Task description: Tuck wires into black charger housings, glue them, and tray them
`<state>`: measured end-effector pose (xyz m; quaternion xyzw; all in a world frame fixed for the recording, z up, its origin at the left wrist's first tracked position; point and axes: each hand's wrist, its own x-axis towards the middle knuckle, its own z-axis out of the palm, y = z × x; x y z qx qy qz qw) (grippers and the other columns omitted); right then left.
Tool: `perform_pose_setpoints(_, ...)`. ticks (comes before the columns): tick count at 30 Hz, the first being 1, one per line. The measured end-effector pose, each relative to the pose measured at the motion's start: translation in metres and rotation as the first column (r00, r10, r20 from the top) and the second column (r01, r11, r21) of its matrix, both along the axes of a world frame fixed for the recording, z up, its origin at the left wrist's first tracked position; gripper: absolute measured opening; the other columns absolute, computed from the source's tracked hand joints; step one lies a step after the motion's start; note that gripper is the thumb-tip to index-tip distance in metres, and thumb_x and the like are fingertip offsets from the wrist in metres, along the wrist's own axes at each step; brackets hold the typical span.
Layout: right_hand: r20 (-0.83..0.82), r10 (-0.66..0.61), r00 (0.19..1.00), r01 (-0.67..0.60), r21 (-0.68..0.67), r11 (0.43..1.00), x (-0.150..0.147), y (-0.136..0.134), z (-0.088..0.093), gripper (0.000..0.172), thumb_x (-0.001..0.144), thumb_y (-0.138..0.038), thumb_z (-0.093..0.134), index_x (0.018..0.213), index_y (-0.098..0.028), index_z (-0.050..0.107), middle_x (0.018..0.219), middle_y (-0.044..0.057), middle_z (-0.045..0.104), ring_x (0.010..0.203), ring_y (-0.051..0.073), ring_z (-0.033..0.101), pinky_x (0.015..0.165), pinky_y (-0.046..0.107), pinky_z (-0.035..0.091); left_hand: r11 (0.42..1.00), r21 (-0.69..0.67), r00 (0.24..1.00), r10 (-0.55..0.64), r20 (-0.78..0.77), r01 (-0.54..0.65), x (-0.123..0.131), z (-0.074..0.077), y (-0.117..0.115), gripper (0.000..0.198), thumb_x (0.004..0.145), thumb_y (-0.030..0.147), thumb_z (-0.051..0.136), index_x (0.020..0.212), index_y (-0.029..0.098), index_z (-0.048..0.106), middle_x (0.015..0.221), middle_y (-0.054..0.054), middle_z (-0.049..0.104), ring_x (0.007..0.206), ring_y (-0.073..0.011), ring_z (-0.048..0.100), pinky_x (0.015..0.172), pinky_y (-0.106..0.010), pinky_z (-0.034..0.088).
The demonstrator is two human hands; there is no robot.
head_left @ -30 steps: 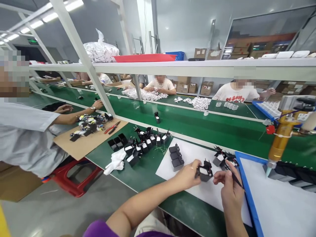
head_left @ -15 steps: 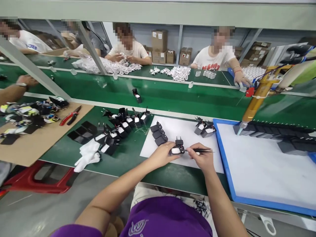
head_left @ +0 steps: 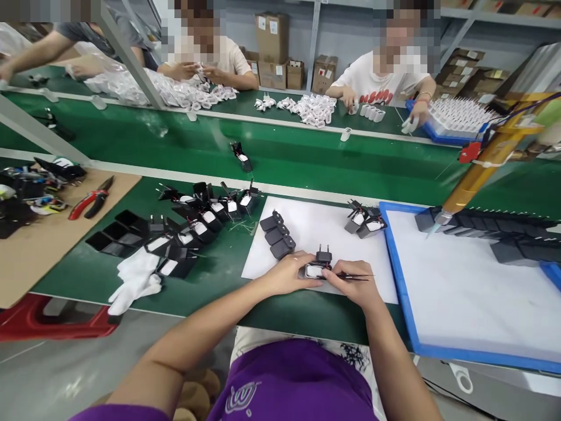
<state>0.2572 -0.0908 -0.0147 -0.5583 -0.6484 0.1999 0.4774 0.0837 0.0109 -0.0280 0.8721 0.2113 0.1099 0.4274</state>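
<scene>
My left hand (head_left: 291, 275) is wrapped round a black plug adapter (head_left: 314, 271) whose case stands open, showing a white face inside. Its two-pin plug cap (head_left: 324, 256) is tipped up behind the case, with a bit of red wire between them. Black tweezers (head_left: 357, 276) lie in my right hand (head_left: 354, 285), points to the right. A fingertip of that hand touches the adapter's white part. Below both hands is a white sheet (head_left: 307, 219). Several closed black adapters (head_left: 277, 235) lie just beyond my left hand.
Left are open adapters (head_left: 205, 219), a white glove (head_left: 135, 278) and red-handled pliers (head_left: 92, 199). Two open adapters (head_left: 366, 219) sit near the blue-rimmed tray (head_left: 401, 292). A yellow dispenser (head_left: 475, 169) hangs over the tray. Co-workers sit beyond the green belt (head_left: 289, 158).
My view has shifted closer. My right hand has moved in against the adapter, a fingertip now on its white part, with the tweezers turned outward. My left hand keeps its hold.
</scene>
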Motion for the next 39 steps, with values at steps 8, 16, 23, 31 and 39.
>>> perform_pose_setpoints(8,0.140,0.129,0.982,-0.144,0.102,0.984,-0.002,0.003,-0.006,0.036,0.090,-0.025,0.057,0.056,-0.018,0.049,0.051,-0.005,0.043,0.047,0.006,0.038,0.050,0.022,0.032,0.998,-0.023,0.999,-0.052,-0.017,0.052,0.001,0.004,0.005,0.039,0.083,0.044,0.064,0.109,0.016,0.058,0.099,-0.008,0.060,0.095,-0.0235,0.060,0.084,-0.032,0.046)
perform_pose_setpoints(16,0.299,0.196,0.934,-0.225,0.064,0.972,0.000,0.010,0.003,0.039,0.092,-0.040,0.049,0.059,-0.018,0.048,0.050,-0.005,0.043,0.046,0.007,0.041,0.048,0.022,0.030,0.992,-0.018,0.988,-0.129,-0.080,0.128,0.001,0.011,0.022,0.036,0.084,0.049,0.058,0.098,0.017,0.058,0.094,-0.006,0.061,0.087,-0.0227,0.060,0.077,-0.030,0.047)
perform_pose_setpoints(23,0.424,0.238,0.874,-0.247,-0.034,0.969,0.007,-0.013,0.015,0.022,0.092,-0.031,0.052,0.075,-0.018,0.057,0.060,-0.003,0.052,0.052,0.008,0.044,0.052,0.023,0.029,0.992,-0.006,0.989,-0.126,-0.080,0.126,0.003,0.008,0.013,0.039,0.076,0.043,0.071,0.102,0.016,0.059,0.095,-0.006,0.061,0.090,-0.0229,0.060,0.078,-0.029,0.045)
perform_pose_setpoints(31,0.539,0.195,0.819,-0.239,0.011,0.971,0.005,-0.008,0.012,0.029,0.092,-0.022,0.051,0.064,-0.019,0.051,0.057,-0.004,0.045,0.051,0.009,0.039,0.052,0.026,0.027,0.983,-0.019,0.984,-0.180,0.002,0.180,0.001,0.000,0.011,0.039,0.081,0.045,0.067,0.106,0.016,0.060,0.094,-0.007,0.061,0.090,-0.0219,0.060,0.077,-0.028,0.044)
perform_pose_setpoints(39,0.577,0.134,0.806,-0.233,0.101,0.967,0.005,-0.008,0.004,0.025,0.090,-0.018,0.055,0.065,-0.020,0.052,0.058,-0.003,0.047,0.050,0.009,0.039,0.050,0.026,0.029,0.980,-0.026,0.981,-0.195,0.015,0.195,0.000,0.002,0.010,0.035,0.082,0.042,0.066,0.105,0.016,0.060,0.094,-0.008,0.061,0.091,-0.0226,0.059,0.078,-0.029,0.045)
